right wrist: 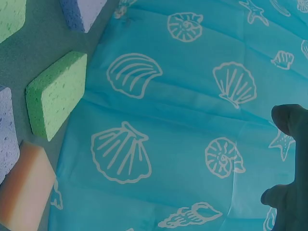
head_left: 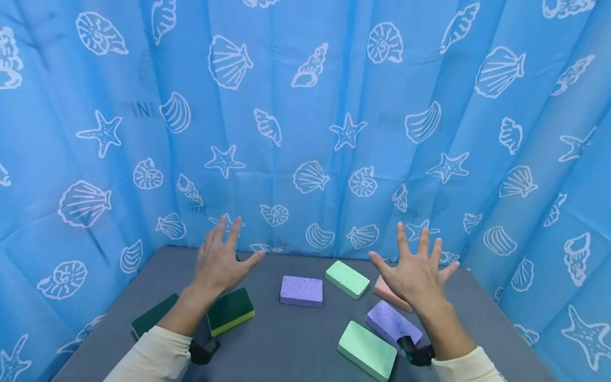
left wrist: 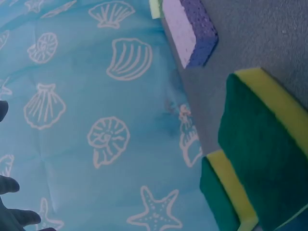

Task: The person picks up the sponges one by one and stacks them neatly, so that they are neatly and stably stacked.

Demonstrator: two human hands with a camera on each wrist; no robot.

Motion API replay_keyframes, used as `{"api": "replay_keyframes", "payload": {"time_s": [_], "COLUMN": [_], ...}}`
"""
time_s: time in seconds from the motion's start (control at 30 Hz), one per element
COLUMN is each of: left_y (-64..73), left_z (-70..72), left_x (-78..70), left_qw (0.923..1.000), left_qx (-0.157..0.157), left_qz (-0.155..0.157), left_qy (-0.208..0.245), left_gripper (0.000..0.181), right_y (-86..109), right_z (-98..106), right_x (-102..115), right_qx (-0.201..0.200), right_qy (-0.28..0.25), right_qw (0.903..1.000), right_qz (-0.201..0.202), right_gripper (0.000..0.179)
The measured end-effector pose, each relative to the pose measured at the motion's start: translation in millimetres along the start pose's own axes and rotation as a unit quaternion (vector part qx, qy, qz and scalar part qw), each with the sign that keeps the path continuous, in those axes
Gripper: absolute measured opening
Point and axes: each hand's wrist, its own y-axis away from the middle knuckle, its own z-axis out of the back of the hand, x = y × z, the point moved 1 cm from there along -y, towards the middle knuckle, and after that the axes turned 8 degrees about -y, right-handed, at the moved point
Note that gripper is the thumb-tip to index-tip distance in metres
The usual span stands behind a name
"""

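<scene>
My left hand (head_left: 220,263) is held up over the left part of the table with its fingers spread, holding nothing. Below it sits a dark green and yellow scouring sponge (head_left: 231,309), and another green scouring sponge (head_left: 154,317) lies further left, partly behind the forearm. On the right, my right hand (head_left: 418,270) is raised with fingers apart and nothing in it. It overlaps a pink sponge (head_left: 389,293) in the head view. Near its wrist are a purple sponge (head_left: 392,322) and a light green sponge (head_left: 366,349). Between the hands lie a purple sponge (head_left: 301,291) and a light green sponge (head_left: 347,279).
The grey tabletop (head_left: 286,339) runs back to a blue curtain (head_left: 286,127) with white shell and starfish prints, which also closes off both sides. Each wrist wears a black strap (head_left: 202,351). A dark green bit shows behind the left hand.
</scene>
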Motion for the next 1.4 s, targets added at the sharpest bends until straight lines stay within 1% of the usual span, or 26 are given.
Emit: {"api": "replay_keyframes", "payload": {"time_s": [0.1, 0.2, 0.33, 0.47, 0.57, 0.67, 0.73, 0.87, 0.97, 1.2, 1.27, 1.4], "left_y": [2.3, 5.2, 9.6, 12.1, 12.6, 13.5, 14.9, 18.6, 20.7, 23.9, 25.1, 27.9], "left_z": [-3.6, -7.2, -12.6, -18.5, -23.7, -29.8, -34.2, -42.6, -47.4, -57.0, -60.2, -67.0], "left_x": [-1.9, -3.1, -3.1, -2.9, -3.6, -4.5, -5.0, -6.1, -7.9, -17.7, -21.4, -28.7], "left_qw": [0.9998, 0.9988, 0.9952, 0.9915, 0.9863, 0.9787, 0.9744, 0.9697, 0.9674, 0.9653, 0.9635, 0.9561], "left_qx": [-0.005, -0.006, -0.011, -0.015, -0.007, 0.006, 0.016, 0.031, 0.035, 0.024, 0.029, 0.045], "left_qz": [-0.001, 0.001, 0.004, 0.005, 0.001, -0.006, -0.007, 0.003, 0.013, 0.018, 0.023, 0.037], "left_qy": [0.017, 0.048, 0.098, 0.129, 0.165, 0.205, 0.224, 0.242, 0.251, 0.259, 0.265, 0.287], "left_gripper": [0.093, 0.093, 0.091, 0.092, 0.093, 0.094, 0.096, 0.098, 0.099, 0.098, 0.099, 0.098], "right_y": [1.1, 1.9, 2.7, 2.7, 2.6, 3.9, 5.0, 7.2, 7.9, 8.6, 8.9, 9.4], "right_z": [-1.5, -2.4, -3.0, -3.6, -3.8, -3.9, -5.0, -7.1, -8.0, -8.3, -8.7, -9.8], "right_x": [-0.5, -0.4, 0.4, 0.8, 0.7, 0.5, -0.2, -1.0, -1.5, -1.9, -2.0, -2.6], "right_qx": [0.001, 0.001, 0.000, 0.000, -0.001, -0.001, 0.003, 0.009, 0.008, 0.006, 0.006, 0.005], "right_qy": [-0.002, -0.001, 0.002, 0.003, -0.001, 0.000, 0.000, -0.003, -0.007, -0.011, -0.009, -0.009], "right_qw": [1.0000, 1.0000, 1.0000, 1.0000, 1.0000, 1.0000, 1.0000, 1.0000, 0.9999, 0.9999, 0.9999, 0.9999], "right_qz": [-0.001, -0.002, -0.004, -0.005, -0.004, 0.000, 0.002, 0.001, 0.000, 0.000, 0.000, -0.001], "right_gripper": [0.102, 0.103, 0.104, 0.104, 0.104, 0.104, 0.104, 0.105, 0.105, 0.105, 0.105, 0.105]}}
